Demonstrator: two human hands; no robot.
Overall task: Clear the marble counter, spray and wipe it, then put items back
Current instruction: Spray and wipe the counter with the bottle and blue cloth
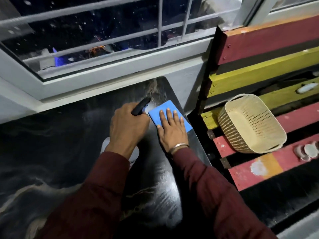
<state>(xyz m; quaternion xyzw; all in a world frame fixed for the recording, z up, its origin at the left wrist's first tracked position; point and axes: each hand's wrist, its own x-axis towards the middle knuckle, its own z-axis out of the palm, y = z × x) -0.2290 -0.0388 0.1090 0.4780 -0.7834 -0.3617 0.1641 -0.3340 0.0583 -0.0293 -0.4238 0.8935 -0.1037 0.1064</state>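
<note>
Nearest, two maroon sleeves reach over the counter (51,144), dark marble w/ pale veins. L hand (128,125) curls round a spray bottle (138,107): black head points toward the far corner, white body shows under the wrist. R hand (170,125), bangle (178,146) at wrist, lies flat w/ straight fingers pressing a blue cloth (170,114) onto the marble near the counter's rt edge, just beside the nozzle. Rt of the counter, a cream basket (250,125) sits tilted on red/yellow slats (269,38). Beyond, a barred window (103,31), glass dark.
</note>
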